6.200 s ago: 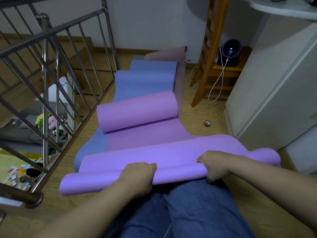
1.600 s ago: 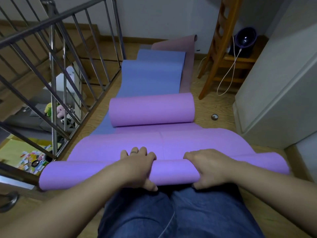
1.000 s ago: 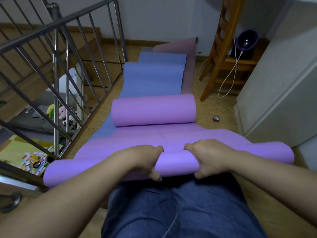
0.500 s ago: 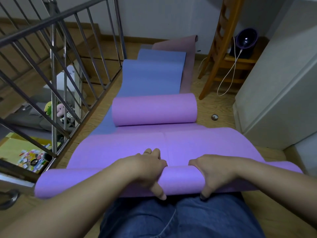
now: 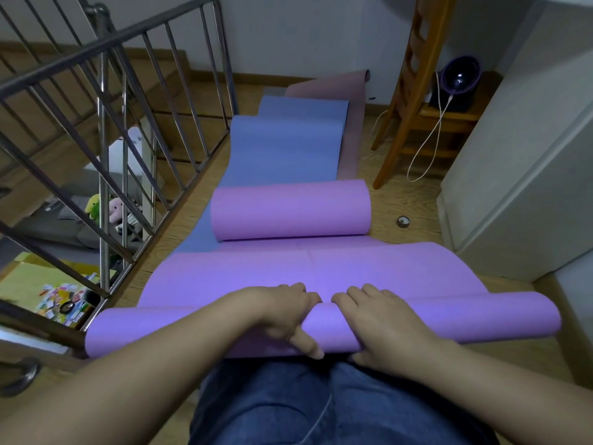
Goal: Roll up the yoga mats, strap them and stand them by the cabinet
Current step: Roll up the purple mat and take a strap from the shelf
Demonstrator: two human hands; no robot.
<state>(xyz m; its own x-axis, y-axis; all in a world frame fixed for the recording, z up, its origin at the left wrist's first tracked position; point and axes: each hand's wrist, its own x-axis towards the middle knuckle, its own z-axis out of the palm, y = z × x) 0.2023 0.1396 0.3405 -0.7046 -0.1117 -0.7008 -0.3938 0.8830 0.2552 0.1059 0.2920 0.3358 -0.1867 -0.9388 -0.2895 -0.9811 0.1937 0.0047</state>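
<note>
A purple yoga mat (image 5: pixel 256 271) lies lengthwise on the wooden floor in front of my knees. Its near end is wound into a roll (image 5: pixel 481 316) that spans the frame. My left hand (image 5: pixel 282 313) and my right hand (image 5: pixel 382 322) sit side by side on the middle of that roll, fingers curled over its top and thumbs at its near side. The mat's far end is curled into a fatter roll (image 5: pixel 288 208). Under it a blue mat (image 5: pixel 288 146) lies flat, and a dusty-pink mat (image 5: pixel 349 91) lies under that, reaching the wall.
A metal stair railing (image 5: pixel 106 123) runs along the left with an open stairwell below. A white cabinet (image 5: pixel 513 175) stands on the right. Beyond it is a wooden chair (image 5: pixel 407 91) with a small round fan (image 5: pixel 459 78) and a white cable. A small round object (image 5: pixel 403 221) lies on the floor.
My hands have regripped and moved closer together at the middle of the roll. The near roll has turned a little farther up the mat. The far roll has not moved.
</note>
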